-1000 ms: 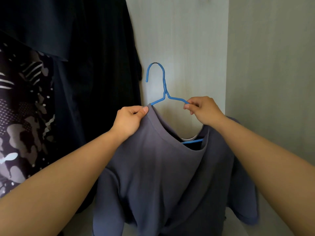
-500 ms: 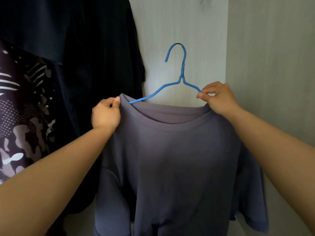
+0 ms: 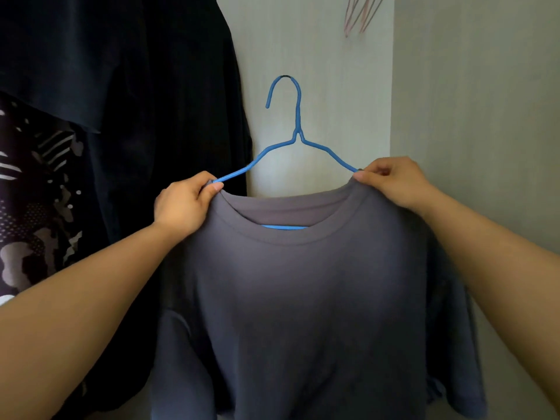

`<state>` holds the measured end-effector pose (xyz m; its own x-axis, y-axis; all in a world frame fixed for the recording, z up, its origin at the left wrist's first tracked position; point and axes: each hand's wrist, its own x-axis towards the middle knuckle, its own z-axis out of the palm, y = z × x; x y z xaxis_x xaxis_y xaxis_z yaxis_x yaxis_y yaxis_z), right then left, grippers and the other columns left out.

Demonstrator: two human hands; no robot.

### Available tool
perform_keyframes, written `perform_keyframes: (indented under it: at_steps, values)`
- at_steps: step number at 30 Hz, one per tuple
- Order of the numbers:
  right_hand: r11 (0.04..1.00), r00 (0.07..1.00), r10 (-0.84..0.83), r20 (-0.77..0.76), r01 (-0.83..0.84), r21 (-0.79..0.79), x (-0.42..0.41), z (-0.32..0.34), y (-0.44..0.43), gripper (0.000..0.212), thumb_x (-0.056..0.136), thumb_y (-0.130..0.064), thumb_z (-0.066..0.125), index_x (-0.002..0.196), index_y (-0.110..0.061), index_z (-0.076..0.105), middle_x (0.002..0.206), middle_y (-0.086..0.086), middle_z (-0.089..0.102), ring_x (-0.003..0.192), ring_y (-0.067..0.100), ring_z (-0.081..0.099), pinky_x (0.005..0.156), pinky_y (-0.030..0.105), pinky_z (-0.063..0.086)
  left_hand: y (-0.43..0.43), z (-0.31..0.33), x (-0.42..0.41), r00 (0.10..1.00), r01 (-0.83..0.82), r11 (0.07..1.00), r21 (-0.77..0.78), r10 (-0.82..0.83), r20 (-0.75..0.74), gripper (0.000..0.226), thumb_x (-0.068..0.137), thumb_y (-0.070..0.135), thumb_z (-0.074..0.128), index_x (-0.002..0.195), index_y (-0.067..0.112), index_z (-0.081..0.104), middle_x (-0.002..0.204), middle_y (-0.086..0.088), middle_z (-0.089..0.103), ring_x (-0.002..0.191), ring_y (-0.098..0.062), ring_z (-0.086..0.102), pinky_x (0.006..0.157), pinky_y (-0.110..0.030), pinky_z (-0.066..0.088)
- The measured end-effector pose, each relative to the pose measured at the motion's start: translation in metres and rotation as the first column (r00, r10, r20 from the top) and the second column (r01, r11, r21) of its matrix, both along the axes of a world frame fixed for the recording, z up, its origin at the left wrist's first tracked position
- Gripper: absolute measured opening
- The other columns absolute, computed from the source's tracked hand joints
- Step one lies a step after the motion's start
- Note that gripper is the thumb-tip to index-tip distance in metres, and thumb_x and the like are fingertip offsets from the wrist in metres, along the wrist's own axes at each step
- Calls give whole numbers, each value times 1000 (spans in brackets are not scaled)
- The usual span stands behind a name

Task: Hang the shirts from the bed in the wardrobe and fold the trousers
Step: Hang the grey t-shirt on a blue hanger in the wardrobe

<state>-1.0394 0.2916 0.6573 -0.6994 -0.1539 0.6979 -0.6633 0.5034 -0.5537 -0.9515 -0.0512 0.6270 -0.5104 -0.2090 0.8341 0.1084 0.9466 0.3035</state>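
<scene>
Both hands are up at the shoulders of the shirt: the left hand [image 3: 181, 204] has its fingers curled and thumb pressed down, pinching the grey shirt [image 3: 303, 298] right where the blue hanger [image 3: 298, 116] wire slips into the neckline, and the right hand [image 3: 394, 183] does the same on the other side, fingertips and thumb nipped on the collar edge at the hanger's other arm. So neither hand is loose, both have fabric. The hanger stands upright with its hook on top, and the hook's open end curls down to the left. Its long axis runs side to side, the left end sitting a touch lower than the right. You can see its bottom bar through the neck opening. The shirt hangs straight down off it, collar up, facing the camera, sleeves drooping at both sides and the hem running off the bottom of the view. Both forearms come in from the lower corners and angle up and inward. It's all held in front of the pale back panel [image 3: 318, 40] of the wardrobe, just right of some dark clothes [image 3: 151, 116] and a camo-print garment [image 3: 30, 207]. Pink hangers [image 3: 360, 13] peek in up top.
</scene>
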Motion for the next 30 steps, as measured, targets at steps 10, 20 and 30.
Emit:
perform_keyframes:
  at_steps: [10,20,30]
  values:
    - [1000,1000,17,15,-17,-22,12,17,13,38,87,-41,61,65,-10,64,58,-6,56,57,9,48,58,24,40,-6,22,-15,997,83,988,127,-82,-12,20,95,45,45,94,34,62,78,4,62,77,-20,57,68,-34,45]
    - [973,937,227,266,-232,-12,30,37,30,26,89,-23,60,83,0,70,80,16,69,69,22,60,69,31,47,7,49,-26,998,-27,987,156,35,-51,30,98,36,44,118,22,61,115,-7,59,113,-28,47,93,-36,34]
    - [986,956,58,286,-10,-168,59,90,17,20,84,-28,68,87,-8,70,84,6,71,76,21,66,67,28,49,41,72,-43,972,152,955,256,-191,136,63,91,33,60,147,28,31,150,-8,33,135,-26,36,108,-33,30]
